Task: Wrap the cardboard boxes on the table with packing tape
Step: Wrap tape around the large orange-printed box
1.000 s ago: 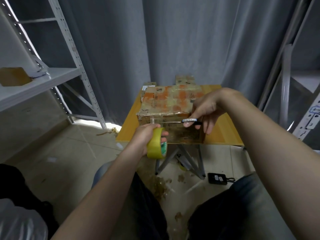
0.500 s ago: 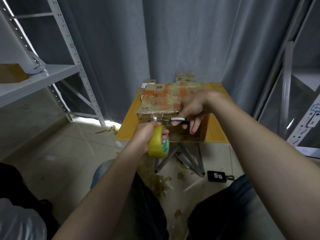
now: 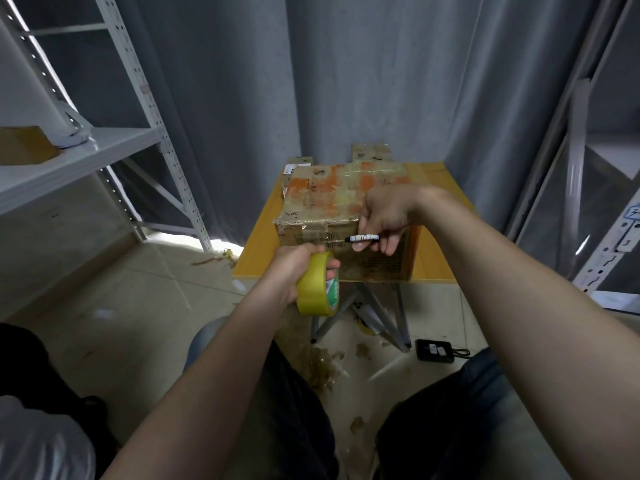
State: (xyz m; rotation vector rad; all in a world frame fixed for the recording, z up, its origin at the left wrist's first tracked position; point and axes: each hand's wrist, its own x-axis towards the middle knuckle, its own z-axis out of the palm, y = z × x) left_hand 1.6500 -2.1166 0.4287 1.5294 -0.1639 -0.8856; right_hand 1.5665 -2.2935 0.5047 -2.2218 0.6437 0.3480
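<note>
A worn cardboard box (image 3: 332, 199) with orange patches and shiny tape stands on a small yellow table (image 3: 258, 251). My left hand (image 3: 294, 268) grips a yellow roll of packing tape (image 3: 317, 285) just below the box's near face, with a clear strip running up to the box. My right hand (image 3: 386, 216) holds a small pen-like cutter (image 3: 363, 238), its tip against the strip on the box's front face. Behind this box, two other cardboard boxes (image 3: 370, 152) partly show.
White metal shelving (image 3: 86, 147) stands at the left with a brown box (image 3: 20, 145) on it. More racking (image 3: 602, 209) is at the right. Grey curtains hang behind. Tape scraps (image 3: 322, 368) and a black device (image 3: 434, 350) lie on the floor under the table.
My right hand with the cutter has slid left along the box's front face toward the tape strip. My left hand has kept the roll in about the same place.
</note>
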